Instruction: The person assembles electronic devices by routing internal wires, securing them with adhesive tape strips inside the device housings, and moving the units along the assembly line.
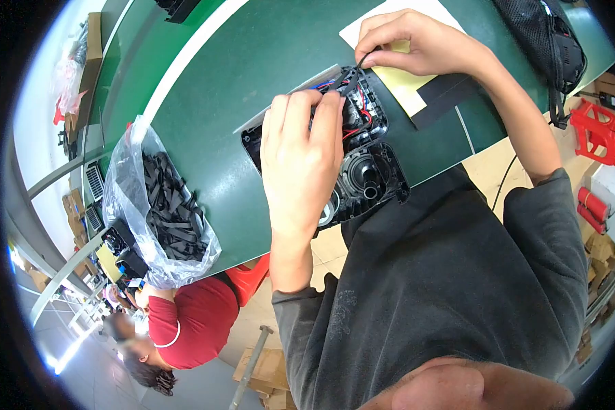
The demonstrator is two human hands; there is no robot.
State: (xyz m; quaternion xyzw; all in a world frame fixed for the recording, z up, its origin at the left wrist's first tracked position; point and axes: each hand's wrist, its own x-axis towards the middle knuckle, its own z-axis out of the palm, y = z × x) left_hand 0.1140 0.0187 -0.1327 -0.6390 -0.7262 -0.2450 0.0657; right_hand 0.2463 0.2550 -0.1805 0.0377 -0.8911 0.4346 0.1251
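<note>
An opened black plastic housing [374, 115] lies at the table edge, with red and blue wires in its upper half. The other half [389, 174] has a round speaker-like part. My left hand [297, 140] rests over the housing, fingers curled, its fingertips closed at the lower end of a thin black strap [354, 76]. To the upper right, my right hand [417, 44] pinches the strap's other end between thumb and fingers, just above the housing. What lies under my left palm is hidden.
A clear plastic bag [126, 179] of black straps [171, 212] stands at left on the green table [219, 137]. Yellow and white paper [404, 89] lies near my right hand, and a black mesh bag [536, 41] beyond. A person in red [201, 321] sits at lower left.
</note>
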